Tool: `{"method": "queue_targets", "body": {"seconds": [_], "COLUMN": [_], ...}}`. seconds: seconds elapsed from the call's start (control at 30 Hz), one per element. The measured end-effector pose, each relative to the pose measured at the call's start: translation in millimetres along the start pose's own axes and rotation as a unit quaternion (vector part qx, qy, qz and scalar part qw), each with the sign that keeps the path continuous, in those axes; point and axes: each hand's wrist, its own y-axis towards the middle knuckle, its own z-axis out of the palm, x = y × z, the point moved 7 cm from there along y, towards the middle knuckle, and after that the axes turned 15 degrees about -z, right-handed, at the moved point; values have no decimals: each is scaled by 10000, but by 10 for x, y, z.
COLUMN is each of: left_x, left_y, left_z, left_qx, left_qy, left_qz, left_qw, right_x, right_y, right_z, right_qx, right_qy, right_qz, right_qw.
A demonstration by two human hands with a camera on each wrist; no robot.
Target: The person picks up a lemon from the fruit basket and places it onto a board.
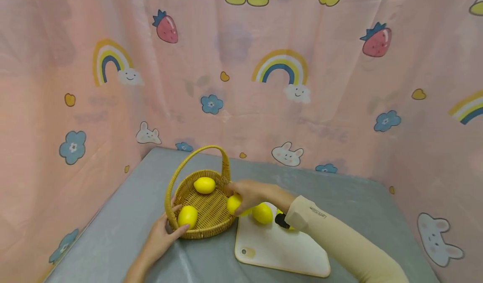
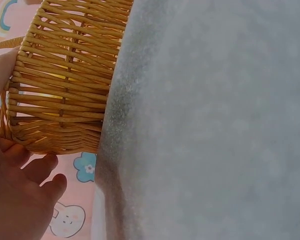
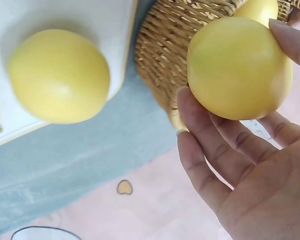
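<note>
My left hand [image 1: 160, 237] grips the near left rim of a round wicker basket [image 1: 208, 211] with a tall arched handle. In the left wrist view its thumb lies along the rim of the basket [image 2: 65, 90] and its fingers are bent at the outer side. Two lemons, one at the back [image 1: 205, 185] and one near the left hand [image 1: 188, 216], lie in the basket. My right hand [image 1: 250, 192] holds another lemon [image 3: 240, 67] between thumb and fingers at the basket's right rim. Beside it, one more lemon [image 1: 262, 213] lies on a white cutting board [image 1: 281, 249].
A yellow thing with a black patch [image 1: 282, 220] lies on the board, partly hidden behind the right wrist. The grey-covered table [image 1: 200, 262] meets a pink patterned curtain [image 1: 241, 123] at the back and sides. The basket's arched handle [image 1: 196, 151] rises above the rim.
</note>
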Motion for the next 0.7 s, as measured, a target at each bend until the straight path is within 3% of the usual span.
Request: {"method": "queue_targets", "body": {"seconds": [0.17,0.4,0.7], "left_x": [6,27,20], "left_y": [-4,-8,5], "left_z": [-1,3,2], "left_qx": [-33,81,152], "left_qy": [38,2,-63], "left_qz": [14,-86,38], "left_qw": [10000,9999,9999], "right_x": [-69,-174,-273], "right_y": [-207,-696,-1186], "right_z": [18,82,136], "right_qx": [94,373,267], "right_qy": [240,887,1187], "right_qz": [62,511,913], "right_qw": [9996,9940,9884]}}
